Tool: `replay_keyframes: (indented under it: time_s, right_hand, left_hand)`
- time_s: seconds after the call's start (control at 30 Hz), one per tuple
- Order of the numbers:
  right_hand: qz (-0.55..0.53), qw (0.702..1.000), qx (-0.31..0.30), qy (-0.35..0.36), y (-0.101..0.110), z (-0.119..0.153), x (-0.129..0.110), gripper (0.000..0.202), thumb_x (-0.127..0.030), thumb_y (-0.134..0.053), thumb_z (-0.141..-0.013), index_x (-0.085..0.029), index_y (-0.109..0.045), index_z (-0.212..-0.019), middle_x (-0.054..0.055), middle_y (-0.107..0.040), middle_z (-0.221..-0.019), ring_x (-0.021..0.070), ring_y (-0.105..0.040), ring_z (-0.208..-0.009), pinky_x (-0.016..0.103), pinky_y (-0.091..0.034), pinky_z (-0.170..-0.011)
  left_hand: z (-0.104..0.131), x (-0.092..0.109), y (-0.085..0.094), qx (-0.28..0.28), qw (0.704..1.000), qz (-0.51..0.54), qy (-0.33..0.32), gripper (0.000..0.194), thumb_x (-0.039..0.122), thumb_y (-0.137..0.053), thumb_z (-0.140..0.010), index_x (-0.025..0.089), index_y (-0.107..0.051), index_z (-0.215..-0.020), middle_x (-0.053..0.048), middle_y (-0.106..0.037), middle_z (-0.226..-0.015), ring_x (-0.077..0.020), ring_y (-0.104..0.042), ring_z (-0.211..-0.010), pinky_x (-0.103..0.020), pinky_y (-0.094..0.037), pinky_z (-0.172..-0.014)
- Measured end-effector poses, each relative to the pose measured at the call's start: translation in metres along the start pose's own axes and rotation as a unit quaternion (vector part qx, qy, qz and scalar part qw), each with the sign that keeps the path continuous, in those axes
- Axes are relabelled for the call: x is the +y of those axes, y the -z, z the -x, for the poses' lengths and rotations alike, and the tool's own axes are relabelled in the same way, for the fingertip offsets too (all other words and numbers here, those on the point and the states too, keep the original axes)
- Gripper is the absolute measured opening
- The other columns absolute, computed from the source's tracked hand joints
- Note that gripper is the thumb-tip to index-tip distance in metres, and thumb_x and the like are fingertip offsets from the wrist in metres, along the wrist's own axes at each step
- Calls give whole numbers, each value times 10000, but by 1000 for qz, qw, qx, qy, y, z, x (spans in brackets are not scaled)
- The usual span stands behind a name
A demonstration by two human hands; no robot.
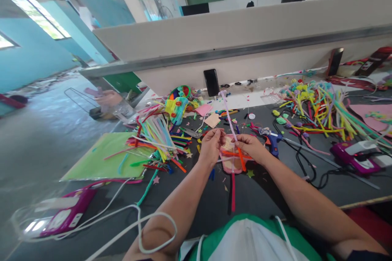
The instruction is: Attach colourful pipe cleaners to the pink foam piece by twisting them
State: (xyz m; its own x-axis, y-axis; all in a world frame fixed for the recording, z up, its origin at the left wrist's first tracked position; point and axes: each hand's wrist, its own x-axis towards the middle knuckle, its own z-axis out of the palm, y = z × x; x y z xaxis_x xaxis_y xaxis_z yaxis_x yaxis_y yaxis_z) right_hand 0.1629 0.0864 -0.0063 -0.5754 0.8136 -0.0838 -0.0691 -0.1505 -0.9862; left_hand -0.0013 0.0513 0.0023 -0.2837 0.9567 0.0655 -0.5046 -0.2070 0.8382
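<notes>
My right hand (251, 147) pinches a lavender pipe cleaner (228, 114), which rises up and away from the fingers. An orange pipe cleaner (241, 160) hangs down just below that grip. Close beside it, my left hand (211, 146) has its fingers pressed together; whatever they hold is too small to make out. Under both hands lies a pink-edged piece (227, 166) with a pale middle, partly covered by the hands and by orange strands. A red strip (233, 193) sticks out toward me from below it.
Pipe cleaners lie in a left bundle (159, 130) and a right heap (324, 110). A blue glue gun (273, 143) sits right of my hands, scissors (192, 132) to the left. A phone (211, 82) leans on the divider. Power strips (352, 159) and cables cross both sides.
</notes>
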Motion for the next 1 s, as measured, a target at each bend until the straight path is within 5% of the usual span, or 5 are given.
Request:
replay_keyframes:
  time_s: [0.23, 0.4, 0.53, 0.77, 1.0]
  right_hand:
    - [-11, 999, -16, 26, 0, -1, 1, 298, -393, -691, -707, -160, -619, -877, -40, -608, -626, 34, -340, -399, 195, -247, -419]
    - [-3, 998, -49, 39, -2, 0, 4, 287, -418, -702, -716, -163, -631, -825, -66, -525, -537, 40, -338, -381, 193, -264, -394]
    - [-7, 997, -57, 48, 5, -1, 3, 320, -402, -711, -724, -165, -666, -935, -44, -575, -582, 62, -424, -410, 204, -333, -410]
    - [-149, 961, 168, 162, 45, -10, -14, 244, -330, -691, -752, -194, -659, -952, 9, -651, -754, 60, -425, -471, 203, -319, -410]
    - [-182, 953, 188, 152, 51, -13, -10, 198, -277, -676, -734, -197, -641, -912, -2, -614, -723, 68, -417, -485, 211, -319, -420]
  left_hand:
    - [3, -9, 0, -24, 999, -18, 28, 244, 283, -745, -728, 133, -673, -908, -15, -641, -745, -61, -545, -575, -181, -415, -544]
    - [18, -15, -10, -114, 984, -57, 122, 368, 359, -707, -761, 163, -663, -1070, -67, -699, -907, -159, -651, -694, -299, -524, -644]
    - [16, -6, -11, -103, 992, -30, 64, 178, 308, -696, -776, 151, -657, -852, -74, -689, -1027, -171, -662, -865, -299, -524, -776]
    - [-3, 19, 7, -79, 997, 6, 21, 207, 341, -662, -807, 178, -545, -859, -49, -686, -870, -178, -677, -785, -392, -533, -797]
    - [-7, 33, 17, -64, 998, -26, 14, 268, 382, -688, -768, 194, -537, -884, -46, -676, -863, -146, -628, -622, -276, -510, -525]
